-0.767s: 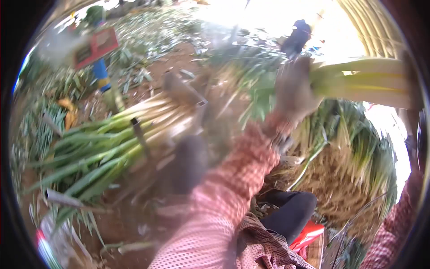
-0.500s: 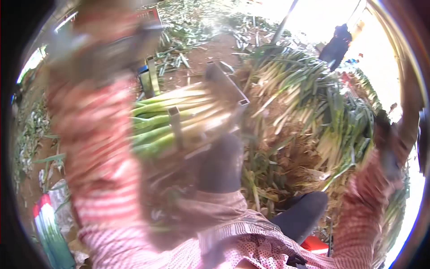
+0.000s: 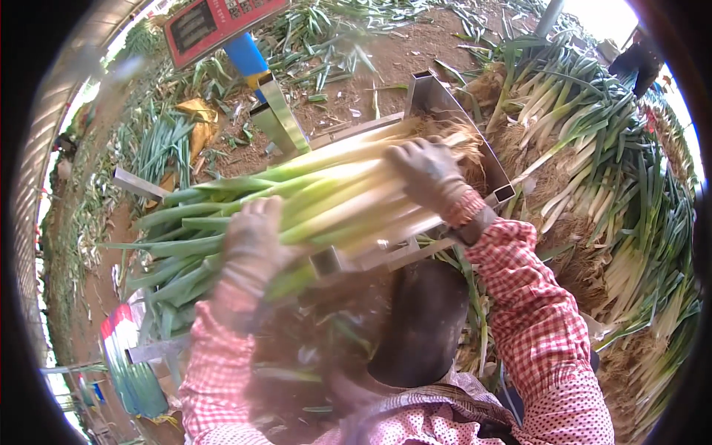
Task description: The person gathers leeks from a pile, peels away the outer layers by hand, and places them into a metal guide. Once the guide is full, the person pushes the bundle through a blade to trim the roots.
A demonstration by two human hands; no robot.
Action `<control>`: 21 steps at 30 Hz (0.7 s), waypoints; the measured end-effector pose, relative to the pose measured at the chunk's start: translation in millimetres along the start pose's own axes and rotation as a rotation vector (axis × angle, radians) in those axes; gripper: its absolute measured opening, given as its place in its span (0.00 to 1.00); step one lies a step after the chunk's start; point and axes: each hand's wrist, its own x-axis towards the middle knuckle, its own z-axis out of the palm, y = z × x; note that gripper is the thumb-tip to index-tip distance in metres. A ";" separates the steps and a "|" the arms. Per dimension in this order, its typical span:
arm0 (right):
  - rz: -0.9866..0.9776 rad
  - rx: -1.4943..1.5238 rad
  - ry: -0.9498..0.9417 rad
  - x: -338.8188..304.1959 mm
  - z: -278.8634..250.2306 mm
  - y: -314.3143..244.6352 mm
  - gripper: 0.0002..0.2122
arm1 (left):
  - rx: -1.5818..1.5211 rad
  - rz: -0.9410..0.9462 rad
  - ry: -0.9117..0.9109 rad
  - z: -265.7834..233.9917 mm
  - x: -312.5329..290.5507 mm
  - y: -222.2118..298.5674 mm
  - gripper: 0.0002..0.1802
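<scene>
A thick bundle of large green onions (image 3: pixel 348 193) lies across a metal frame (image 3: pixel 495 174), white root ends to the right and green leaves to the left. My right hand (image 3: pixel 426 172), in a dusty glove, has its fingers curled over the white stalks near the roots. My left hand (image 3: pixel 256 241), blurred by motion, presses round the near side of the bundle where the leaves begin. The undersides of both hands are hidden.
A red-framed display (image 3: pixel 215 26) on a blue post (image 3: pixel 247 59) stands behind the frame. A long heap of green onions (image 3: pixel 593 178) fills the right side. Left, a wrapped bundle (image 3: pixel 132 360) rests low. Cut leaves (image 3: pixel 319 37) litter the soil. My knee (image 3: pixel 423 319) is close to the frame.
Both arms, raised out to the sides before, have come down and inward onto the bundle. My view has shifted, so the whole bundle and the display now show.
</scene>
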 end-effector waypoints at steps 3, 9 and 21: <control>0.048 0.041 0.001 -15.9 9.8 18.6 0.23 | -0.052 -0.032 -0.145 15.3 18.7 13.1 0.47; 0.301 0.803 -0.139 -52.1 -1.3 25.5 0.37 | -0.085 0.082 -0.020 23.8 11.4 24.6 0.53; 0.356 0.660 -0.213 -84.8 1.5 3.5 0.38 | 0.112 0.214 0.242 69.4 -12.0 23.8 0.45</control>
